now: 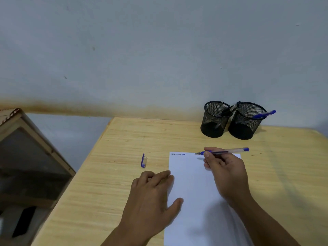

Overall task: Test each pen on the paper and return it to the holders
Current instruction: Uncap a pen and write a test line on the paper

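Observation:
A white sheet of paper lies on the wooden table, with small writing along its top left edge. My right hand grips an uncapped blue pen, its tip just above the paper's top edge. My left hand lies flat, fingers apart, pressing the paper's left edge. The pen's blue cap rests on the table left of the paper. Two black mesh holders stand at the back: the left holder carries a black pen, the right holder a blue pen.
A grey wall rises right behind the table. A wooden-framed cabinet with a dark panel stands to the left, beyond the table's left edge. Bare tabletop lies left of the paper and right of my right hand.

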Tool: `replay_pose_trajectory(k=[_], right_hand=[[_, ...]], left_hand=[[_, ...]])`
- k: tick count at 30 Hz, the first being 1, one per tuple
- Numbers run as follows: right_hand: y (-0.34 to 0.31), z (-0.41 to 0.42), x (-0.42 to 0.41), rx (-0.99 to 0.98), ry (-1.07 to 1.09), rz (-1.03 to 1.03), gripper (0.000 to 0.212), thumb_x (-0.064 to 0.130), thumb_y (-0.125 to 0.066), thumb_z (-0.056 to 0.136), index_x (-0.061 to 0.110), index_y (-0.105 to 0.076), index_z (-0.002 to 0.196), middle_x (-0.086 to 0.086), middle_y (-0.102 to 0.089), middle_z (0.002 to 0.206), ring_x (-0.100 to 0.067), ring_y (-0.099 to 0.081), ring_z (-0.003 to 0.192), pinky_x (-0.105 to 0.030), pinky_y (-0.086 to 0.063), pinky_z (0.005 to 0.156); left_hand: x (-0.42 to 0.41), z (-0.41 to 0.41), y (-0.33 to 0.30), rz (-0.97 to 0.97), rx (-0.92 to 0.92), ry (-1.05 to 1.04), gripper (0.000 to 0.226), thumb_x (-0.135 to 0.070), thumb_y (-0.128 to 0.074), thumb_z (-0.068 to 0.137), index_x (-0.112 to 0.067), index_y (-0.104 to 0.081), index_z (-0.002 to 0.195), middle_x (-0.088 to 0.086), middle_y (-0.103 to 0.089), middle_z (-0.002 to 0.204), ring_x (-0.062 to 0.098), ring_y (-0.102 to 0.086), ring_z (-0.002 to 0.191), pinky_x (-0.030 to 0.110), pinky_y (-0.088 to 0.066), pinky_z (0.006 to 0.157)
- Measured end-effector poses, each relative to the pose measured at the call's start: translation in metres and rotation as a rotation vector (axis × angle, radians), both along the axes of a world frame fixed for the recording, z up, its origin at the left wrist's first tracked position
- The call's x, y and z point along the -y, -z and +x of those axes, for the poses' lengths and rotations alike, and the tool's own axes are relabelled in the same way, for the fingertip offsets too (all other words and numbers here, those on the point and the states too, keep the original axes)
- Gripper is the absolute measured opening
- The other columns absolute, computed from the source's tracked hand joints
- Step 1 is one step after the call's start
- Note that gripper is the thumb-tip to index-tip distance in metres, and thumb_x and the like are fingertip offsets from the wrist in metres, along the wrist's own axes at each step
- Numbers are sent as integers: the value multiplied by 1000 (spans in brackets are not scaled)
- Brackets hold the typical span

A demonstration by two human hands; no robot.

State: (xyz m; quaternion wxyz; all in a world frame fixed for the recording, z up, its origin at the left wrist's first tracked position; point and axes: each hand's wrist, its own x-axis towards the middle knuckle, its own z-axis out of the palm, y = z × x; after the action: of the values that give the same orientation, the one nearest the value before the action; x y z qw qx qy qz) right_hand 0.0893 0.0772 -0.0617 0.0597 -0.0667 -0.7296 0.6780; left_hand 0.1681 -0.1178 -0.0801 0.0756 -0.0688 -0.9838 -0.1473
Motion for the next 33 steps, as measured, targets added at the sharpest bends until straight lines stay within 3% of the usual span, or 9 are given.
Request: replay_pose_trajectory(k=[4,11,16,20,24,26,30,33], right_hand=[[1,-16,8,-21,-8,45,14,11,-69,90,24,-72,92,-2,-76,88,-16,-73,86,-32,-57,84],[6,-31,19,-16,15,174,9,16,-75,86,16,-71,94,-4,-76,81,-19,-73,78,-32,-57,78],[17,-26,23,-73,55,369,15,23,-76,85,13,-71,94,4,-73,77,-8,-69,75,-26,-56,75],[20,-29,22,-70,53,364,16,24,-75,85,11,-73,93,1,-74,76,-14,-71,75,-28,-57,74],[21,-31,23,-77,64,419,15,26,-75,85,12,-73,91,4,-72,73,-8,-69,72,-18,-51,68],[22,-32,22,-74,68,418,16,27,-75,85,12,-73,90,4,-73,73,-9,-70,72,-19,-51,69],[21,-34,24,-76,77,434,19,29,-75,85,11,-74,91,1,-74,74,-12,-70,73,-25,-55,71],[21,-34,26,-70,85,451,21,30,-75,85,10,-74,91,-1,-74,75,-12,-69,72,-20,-51,67]], left_hand=[[1,-2,3,-5,-39,-3,51,-66,-54,74,-35,-60,115,-22,-55,134,18,-49,107,34,-40,81],[0,-3,1,-14,-17,-5,54,-66,-54,75,-33,-61,118,-20,-56,134,17,-48,109,34,-41,83],[1,-3,0,-16,34,-6,57,-67,-51,76,-33,-58,122,-19,-55,135,17,-45,113,35,-39,85],[3,-3,0,-11,89,6,67,-69,-45,78,-34,-45,135,-21,-44,142,16,-39,119,34,-32,91],[4,-9,-5,-31,115,35,70,-70,-40,78,-36,-36,139,-21,-31,149,16,-33,121,36,-28,93],[5,-11,-6,-35,125,52,71,-70,-38,78,-37,-32,140,-22,-25,150,15,-29,122,36,-28,95],[6,-9,-4,-29,121,50,72,-70,-37,79,-36,-30,143,-21,-24,151,15,-26,122,36,-28,98],[5,-9,-3,-35,111,41,73,-71,-36,79,-36,-29,144,-22,-22,152,14,-24,122,34,-26,99]])
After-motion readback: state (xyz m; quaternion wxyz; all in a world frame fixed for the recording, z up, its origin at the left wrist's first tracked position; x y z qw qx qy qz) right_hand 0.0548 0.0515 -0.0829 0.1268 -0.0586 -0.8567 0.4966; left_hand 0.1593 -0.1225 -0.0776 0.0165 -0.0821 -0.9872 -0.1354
